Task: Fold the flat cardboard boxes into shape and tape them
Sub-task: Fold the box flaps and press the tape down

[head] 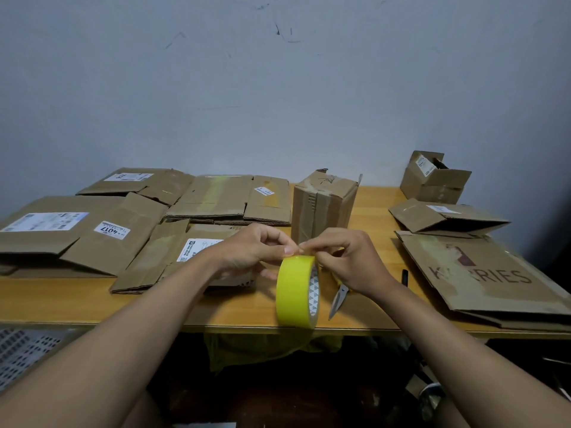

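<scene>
A yellow tape roll (295,291) stands on edge above the front of the wooden table (77,304). My left hand (253,251) holds the roll at its top, thumb and fingers pinching there. My right hand (346,257) pinches at the tape's top edge from the right, and scissors (338,299) hang from under that hand with their blades pointing down. Just behind my hands a folded-up cardboard box (323,205) stands upright, its top flaps partly raised. Several flat cardboard boxes (77,236) lie across the left half of the table.
At the right lies a large flat printed box (482,276), with a half-collapsed box (445,217) and a small shaped box (432,180) behind it. A dark pen (404,277) lies near the printed box. A perforated crate (24,350) sits below left. A grey wall backs the table.
</scene>
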